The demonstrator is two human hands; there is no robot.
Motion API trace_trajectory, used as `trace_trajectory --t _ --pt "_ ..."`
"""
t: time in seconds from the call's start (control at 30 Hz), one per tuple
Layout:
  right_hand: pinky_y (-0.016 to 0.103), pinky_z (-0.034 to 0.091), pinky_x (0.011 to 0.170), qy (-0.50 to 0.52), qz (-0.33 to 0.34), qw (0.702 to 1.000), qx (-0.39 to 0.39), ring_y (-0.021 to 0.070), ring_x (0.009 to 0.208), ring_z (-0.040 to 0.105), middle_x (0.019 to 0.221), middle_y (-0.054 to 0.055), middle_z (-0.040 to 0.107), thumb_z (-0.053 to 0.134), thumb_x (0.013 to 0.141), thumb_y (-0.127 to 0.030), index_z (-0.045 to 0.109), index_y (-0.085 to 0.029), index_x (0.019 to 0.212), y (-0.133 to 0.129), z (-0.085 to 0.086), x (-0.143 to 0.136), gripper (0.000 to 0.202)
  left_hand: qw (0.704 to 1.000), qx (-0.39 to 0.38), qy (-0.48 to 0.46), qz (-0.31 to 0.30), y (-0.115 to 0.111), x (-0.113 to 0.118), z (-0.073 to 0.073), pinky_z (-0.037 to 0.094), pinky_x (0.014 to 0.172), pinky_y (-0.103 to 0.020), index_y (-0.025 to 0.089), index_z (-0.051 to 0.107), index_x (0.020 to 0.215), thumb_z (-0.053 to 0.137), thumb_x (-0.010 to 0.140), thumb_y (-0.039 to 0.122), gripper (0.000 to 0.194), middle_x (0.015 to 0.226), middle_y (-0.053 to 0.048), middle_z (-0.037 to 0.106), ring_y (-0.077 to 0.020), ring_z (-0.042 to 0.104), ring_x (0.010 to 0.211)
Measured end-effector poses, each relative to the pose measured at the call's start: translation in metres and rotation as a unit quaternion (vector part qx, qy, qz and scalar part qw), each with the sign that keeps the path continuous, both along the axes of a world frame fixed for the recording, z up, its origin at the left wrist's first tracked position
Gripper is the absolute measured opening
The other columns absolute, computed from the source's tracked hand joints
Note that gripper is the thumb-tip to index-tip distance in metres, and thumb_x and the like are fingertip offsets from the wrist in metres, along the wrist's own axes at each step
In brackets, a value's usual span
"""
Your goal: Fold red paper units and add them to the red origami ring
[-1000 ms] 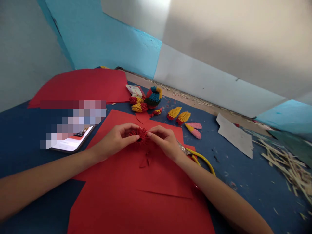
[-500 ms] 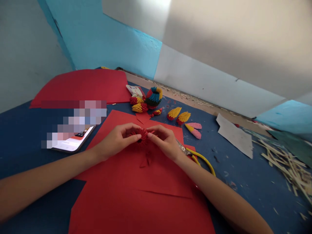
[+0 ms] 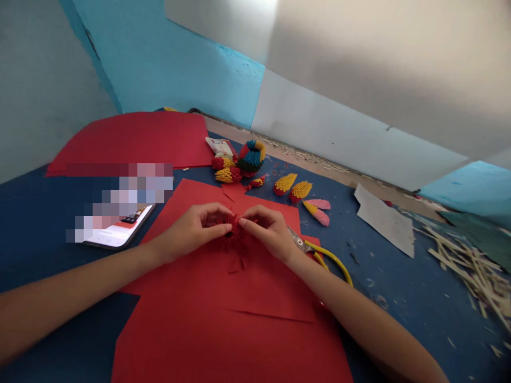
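Observation:
Between my hands is a red ring of folded paper pieces (image 3: 229,235), spiky all round with a dark hole in its middle. My left hand (image 3: 202,229) is closed on the ring's left side, thumb in front and fingers behind. My right hand (image 3: 267,229) pinches at the ring's upper right edge; whether a separate small piece is between its fingertips I cannot tell. Just below the ring, small folded red paper pieces (image 3: 238,264) lie on the red paper sheets (image 3: 223,340).
Yellow-handled scissors (image 3: 331,260) lie beside my right wrist. A phone (image 3: 115,234) is at the left. Behind stand a multicoloured folded-paper model (image 3: 252,159) and yellow-red paper cones (image 3: 285,184). Grey card (image 3: 385,221) and thin strips (image 3: 471,266) lie to the right.
The ring has tilted and sits slightly lower, showing more of its spiky front. My right fingertips have shifted a little left along its edge. My left hand has hardly moved.

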State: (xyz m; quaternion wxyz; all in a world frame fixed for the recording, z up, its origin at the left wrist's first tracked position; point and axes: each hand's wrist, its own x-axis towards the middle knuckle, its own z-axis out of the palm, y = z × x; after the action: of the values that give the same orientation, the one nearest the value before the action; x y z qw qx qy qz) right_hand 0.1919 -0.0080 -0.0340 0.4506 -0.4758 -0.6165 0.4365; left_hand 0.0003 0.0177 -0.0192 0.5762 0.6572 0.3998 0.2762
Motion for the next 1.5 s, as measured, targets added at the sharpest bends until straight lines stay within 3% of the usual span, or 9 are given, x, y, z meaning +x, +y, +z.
trace_trajectory --t 0.87,1.27,1.5 --pt "0.024 0.046 0.060 0.008 0.001 1.000 -0.012 0.0109 0.062 0.058 0.070 0.000 0.066 0.068 0.075 -0.035 0.064 -0.019 0.073 0.0001 -0.0005 0.0009 0.017 1.000 -0.010 -0.011 0.003 0.0005 0.0006 -0.0011 0.053 0.075 -0.027 0.019 0.059 0.089 0.061 0.076 0.024 0.014 0.087 0.000 0.067 -0.0157 0.067 0.082" --pt "0.024 0.047 0.062 -0.042 0.003 0.998 0.036 0.0130 0.067 0.061 0.073 0.002 0.069 0.067 0.077 -0.034 0.068 -0.018 0.073 -0.0024 0.0026 -0.0015 0.016 1.000 0.014 0.015 -0.005 -0.0033 0.0023 -0.0010 0.054 0.064 -0.026 0.019 0.061 0.088 0.065 0.072 0.026 0.018 0.088 -0.002 0.070 -0.0166 0.066 0.077" --pt "0.023 0.045 0.058 -0.024 -0.003 1.000 0.001 0.0112 0.061 0.058 0.066 0.001 0.066 0.067 0.077 -0.035 0.067 -0.017 0.069 -0.0011 0.0034 0.0002 0.019 1.000 0.012 0.012 -0.012 -0.0015 0.0013 -0.0027 0.053 0.064 -0.025 0.019 0.062 0.089 0.066 0.073 0.026 0.018 0.086 -0.001 0.070 -0.0156 0.066 0.074"
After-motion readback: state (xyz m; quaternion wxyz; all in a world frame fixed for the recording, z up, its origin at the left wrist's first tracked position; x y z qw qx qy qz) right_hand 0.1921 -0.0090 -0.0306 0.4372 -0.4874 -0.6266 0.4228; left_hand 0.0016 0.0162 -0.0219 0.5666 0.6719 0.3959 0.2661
